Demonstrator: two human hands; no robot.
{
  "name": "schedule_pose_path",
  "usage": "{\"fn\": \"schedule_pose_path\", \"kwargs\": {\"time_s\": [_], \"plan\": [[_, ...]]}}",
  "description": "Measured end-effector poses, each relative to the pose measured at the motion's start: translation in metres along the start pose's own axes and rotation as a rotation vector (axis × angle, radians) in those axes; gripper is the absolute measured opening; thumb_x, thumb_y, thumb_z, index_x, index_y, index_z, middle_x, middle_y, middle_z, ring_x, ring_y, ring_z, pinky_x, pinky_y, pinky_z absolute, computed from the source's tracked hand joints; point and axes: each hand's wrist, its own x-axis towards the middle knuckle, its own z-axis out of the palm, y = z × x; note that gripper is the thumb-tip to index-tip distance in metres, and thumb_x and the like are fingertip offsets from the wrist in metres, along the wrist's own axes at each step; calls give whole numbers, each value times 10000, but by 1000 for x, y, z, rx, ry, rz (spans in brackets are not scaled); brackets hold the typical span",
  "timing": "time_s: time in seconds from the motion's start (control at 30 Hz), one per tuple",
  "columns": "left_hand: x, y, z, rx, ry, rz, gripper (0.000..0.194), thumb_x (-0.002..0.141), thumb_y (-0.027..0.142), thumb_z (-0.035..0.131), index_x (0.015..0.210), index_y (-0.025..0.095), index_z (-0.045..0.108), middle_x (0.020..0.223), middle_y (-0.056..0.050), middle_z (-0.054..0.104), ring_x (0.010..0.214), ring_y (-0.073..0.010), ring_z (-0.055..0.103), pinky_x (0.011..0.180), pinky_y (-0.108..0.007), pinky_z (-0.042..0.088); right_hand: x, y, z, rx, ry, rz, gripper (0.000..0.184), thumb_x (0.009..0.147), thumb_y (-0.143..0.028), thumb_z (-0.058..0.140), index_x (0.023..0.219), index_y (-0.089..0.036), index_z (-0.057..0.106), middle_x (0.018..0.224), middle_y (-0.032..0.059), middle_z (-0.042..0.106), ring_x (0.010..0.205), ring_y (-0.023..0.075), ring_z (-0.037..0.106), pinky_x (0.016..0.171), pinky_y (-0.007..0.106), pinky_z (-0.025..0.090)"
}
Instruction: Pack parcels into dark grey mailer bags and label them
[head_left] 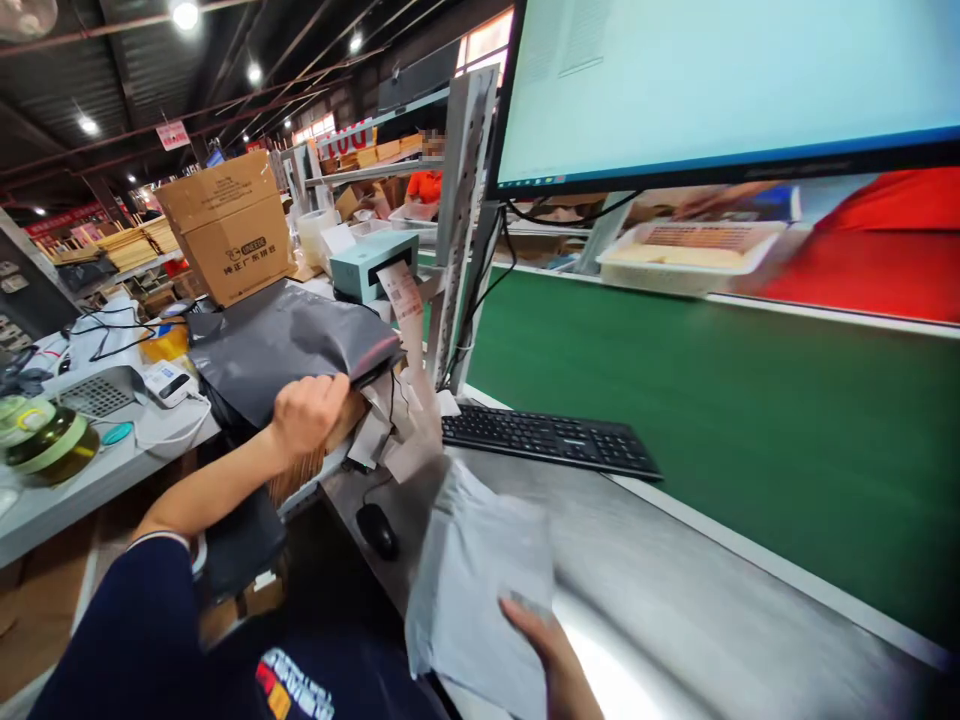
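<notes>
My left hand [309,412] is closed, its fingers curled over the edge of a stack of dark grey poly mailer bags [285,345] on the table at my left. My right hand [551,650] is low in the view and grips a light grey plastic parcel [480,575] from below, thumb on top, above the metal worktop [675,610]. A label printer [373,262] behind the bags has a strip of printed labels [409,310] hanging out of it.
A black keyboard [551,440] and a black mouse [376,530] lie on the worktop. A large monitor [720,85] hangs above a green conveyor belt [712,400]. A cardboard box [229,225] stands at the left. A person in orange [424,185] works far behind.
</notes>
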Motion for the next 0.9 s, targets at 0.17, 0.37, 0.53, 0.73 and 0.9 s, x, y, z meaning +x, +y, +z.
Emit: {"fn": "schedule_pose_path", "kwargs": {"time_s": [0.17, 0.37, 0.53, 0.73, 0.9], "plan": [[8, 86, 5, -298, -179, 172, 233, 1043, 191, 475, 1067, 192, 706, 822, -112, 725, 779, -242, 725, 603, -296, 411, -9, -76, 36, -249, -255, -349, 1144, 510, -372, 978, 1555, -304, 517, 1665, 96, 459, 1533, 373, 433, 1267, 539, 395], [-7, 155, 9, -419, -421, 552, 192, 1000, 201, 531, 1075, 194, 708, 914, -136, 781, 806, -276, 767, 624, -309, 501, -46, -77, -4, -323, -380, -352, 1004, 629, -402, 902, 1550, -252, 532, 1657, 109, 462, 1535, 343, 423, 1317, 554, 255], [-15, 193, 23, -526, -555, 965, 194, 1001, 292, 575, 1105, 246, 732, 972, -103, 808, 862, -282, 770, 693, -317, 531, -73, -44, -37, -325, -280, -287, 767, 625, -354, 888, 1341, -190, 667, 1225, 72, 735, 1237, 306, 653, 1165, 504, 482], [-13, 207, 75, -771, -423, 1063, 292, 968, 310, 647, 1249, 300, 725, 989, -72, 798, 882, -239, 750, 756, -280, 537, -79, 7, -62, 184, 315, -366, 754, 678, -429, 803, 1355, -216, 549, 1065, 56, 759, 915, 252, 731, 861, 385, 600], [-17, 224, 123, -722, -207, 1277, 411, 947, 153, 559, 1324, 234, 704, 888, -74, 755, 792, -217, 708, 672, -284, 512, -78, 43, -59, 18, 541, -340, 650, 666, -472, 815, 1241, -211, 658, 1103, 72, 775, 1020, 284, 728, 918, 421, 613]]}}
